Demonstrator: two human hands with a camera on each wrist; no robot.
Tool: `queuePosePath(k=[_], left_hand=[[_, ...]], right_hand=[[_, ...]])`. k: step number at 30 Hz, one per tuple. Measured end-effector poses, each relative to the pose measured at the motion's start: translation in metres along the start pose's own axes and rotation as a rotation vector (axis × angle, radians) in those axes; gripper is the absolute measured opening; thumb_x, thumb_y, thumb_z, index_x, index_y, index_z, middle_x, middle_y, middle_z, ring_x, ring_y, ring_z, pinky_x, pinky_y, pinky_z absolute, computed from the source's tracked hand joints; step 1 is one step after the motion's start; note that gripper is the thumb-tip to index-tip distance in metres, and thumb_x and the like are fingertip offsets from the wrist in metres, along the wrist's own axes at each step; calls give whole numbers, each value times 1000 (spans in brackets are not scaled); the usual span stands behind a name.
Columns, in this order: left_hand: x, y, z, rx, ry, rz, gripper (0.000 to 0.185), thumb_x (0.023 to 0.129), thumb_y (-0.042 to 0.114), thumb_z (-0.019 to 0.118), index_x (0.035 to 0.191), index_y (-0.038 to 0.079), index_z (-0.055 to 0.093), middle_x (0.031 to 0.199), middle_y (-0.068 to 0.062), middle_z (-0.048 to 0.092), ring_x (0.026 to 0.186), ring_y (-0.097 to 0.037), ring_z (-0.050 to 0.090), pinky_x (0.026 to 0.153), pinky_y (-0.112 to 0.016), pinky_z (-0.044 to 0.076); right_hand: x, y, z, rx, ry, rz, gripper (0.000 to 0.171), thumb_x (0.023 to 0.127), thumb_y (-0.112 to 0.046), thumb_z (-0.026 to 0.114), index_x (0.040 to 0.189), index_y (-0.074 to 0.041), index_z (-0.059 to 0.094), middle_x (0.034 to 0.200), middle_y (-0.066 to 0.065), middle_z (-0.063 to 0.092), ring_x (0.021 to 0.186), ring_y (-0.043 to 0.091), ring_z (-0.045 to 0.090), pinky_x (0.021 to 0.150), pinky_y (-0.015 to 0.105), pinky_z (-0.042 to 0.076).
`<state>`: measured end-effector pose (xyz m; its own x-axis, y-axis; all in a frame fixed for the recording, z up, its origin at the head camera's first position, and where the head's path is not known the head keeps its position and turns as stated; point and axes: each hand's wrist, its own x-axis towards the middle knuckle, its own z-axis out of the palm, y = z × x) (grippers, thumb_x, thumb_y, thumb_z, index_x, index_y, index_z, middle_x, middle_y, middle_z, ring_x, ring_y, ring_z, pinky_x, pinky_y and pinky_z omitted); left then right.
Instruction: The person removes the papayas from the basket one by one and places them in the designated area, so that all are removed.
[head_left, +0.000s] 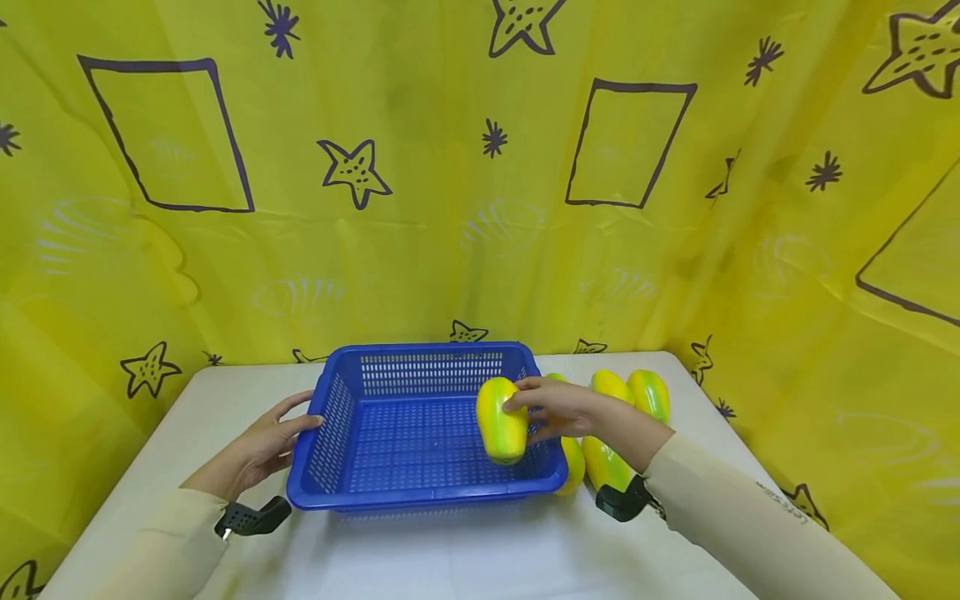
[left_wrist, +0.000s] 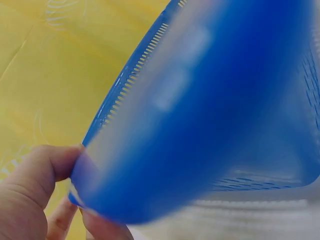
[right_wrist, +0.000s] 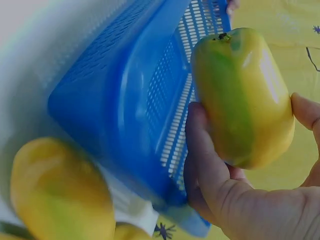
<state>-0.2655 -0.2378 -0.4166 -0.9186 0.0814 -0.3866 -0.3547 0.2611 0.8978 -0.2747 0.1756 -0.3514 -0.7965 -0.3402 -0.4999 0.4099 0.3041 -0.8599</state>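
White rectangular table (head_left: 420,558), smooth top. Yellow cloth backdrop (head_left: 420,208) printed with dark stars and rectangles hangs behind and to both sides. Four more yellow-green plastic papayas (head_left: 651,393) lie close together on the table, right of centre, near the backdrop.

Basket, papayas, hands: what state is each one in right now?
Basket: upright on the table, nothing lying on its floor.
Held papaya: gripped, above the basket's right side.
Other papayas: lying on the table right of the basket.
Left hand: holding the basket's left rim.
Right hand: fingers around the held papaya.
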Motion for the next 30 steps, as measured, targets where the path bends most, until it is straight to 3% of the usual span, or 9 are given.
queuePosePath(k=[6, 14, 18, 22, 30], left_hand=[[0, 8, -2, 8, 2, -10, 82, 96, 28, 63, 158, 13, 11, 134, -24, 52, 104, -26, 63, 81, -34, 56], [-1, 10, -2, 4, -10, -30, 83, 97, 28, 61, 159, 14, 8, 149, -29, 35, 128, -44, 48, 90, -39, 53], [-2, 8, -3, 1, 6, -38, 85, 96, 29, 63, 159, 15, 6, 151, -29, 33, 127, -44, 48, 89, -37, 54], [-2, 8, -3, -11, 20, -39, 87, 95, 29, 64, 159, 16, 6, 151, -28, 33, 123, -42, 51, 87, -35, 55], [-1, 7, 0, -24, 36, -37, 86, 94, 29, 65, 159, 16, 9, 133, -20, 53, 100, -22, 61, 77, -27, 53]], right_hand=[[-24, 4, -17, -5, 22, 6, 76, 88, -18, 64, 150, -1, 22, 141, 24, 43, 129, 43, 46, 98, 53, 50], [-53, 9, -40, -45, 25, -27, 79, 90, -18, 61, 152, 0, 16, 143, 25, 41, 130, 44, 45, 98, 54, 50], [-61, 12, -50, -47, 27, -39, 79, 91, -19, 60, 152, -1, 13, 144, 26, 39, 131, 45, 44, 100, 55, 49], [-70, 18, -60, -28, 35, -35, 84, 91, -19, 60, 154, 0, 7, 150, 29, 29, 137, 49, 34, 103, 58, 44], [-86, 39, -81, -16, 85, -20, 84, 92, -19, 58, 153, 1, 3, 149, 29, 27, 136, 47, 34, 102, 56, 46]])
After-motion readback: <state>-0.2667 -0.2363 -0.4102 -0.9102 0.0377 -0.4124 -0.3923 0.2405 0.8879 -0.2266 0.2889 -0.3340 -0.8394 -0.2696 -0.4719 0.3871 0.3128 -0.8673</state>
